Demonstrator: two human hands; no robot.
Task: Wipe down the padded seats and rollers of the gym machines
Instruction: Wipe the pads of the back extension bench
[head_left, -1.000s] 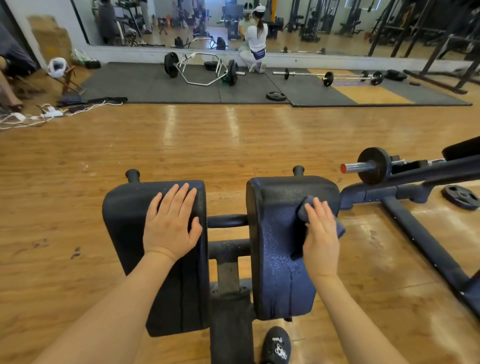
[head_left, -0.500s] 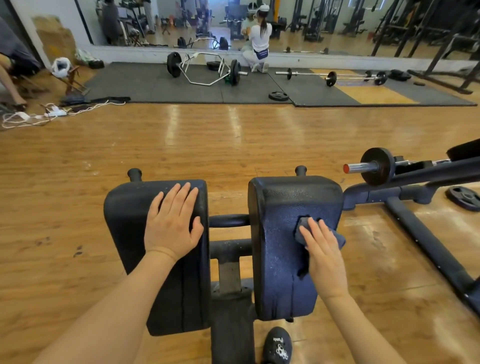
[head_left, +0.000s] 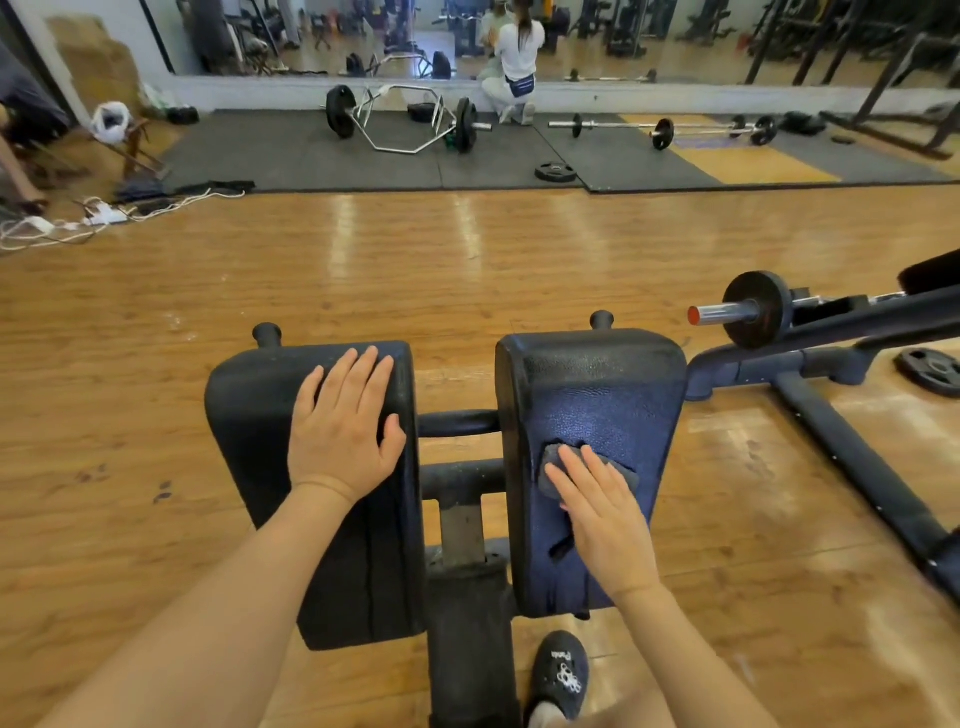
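Glossy wooden gym flooring (head_left: 467, 270) runs out ahead of me to black rubber mats (head_left: 311, 156) and a long wall mirror (head_left: 623, 47). Close in, my left hand (head_left: 343, 426) lies flat with straight fingers on the left black padded cushion (head_left: 249, 441), only bracing and gripping nothing. My right hand (head_left: 605, 525) presses a small dark grey cloth (head_left: 550, 462) against the top face of the right dark blue textured pad (head_left: 597, 395); those fingers look straight too, so the grip is apart and the cloth is pinned by pressure alone. That is the weak point, I think: a quick stroke could slide the hand off the cloth and bunch it up. The pad's vinyl shows a tear (head_left: 561, 550) just by my palm, and dragging the cloth across it could snag and widen it. A black slipper (head_left: 561, 675) stands near the machine's post (head_left: 467, 623), and leaning hard on both pads might shift my balance.
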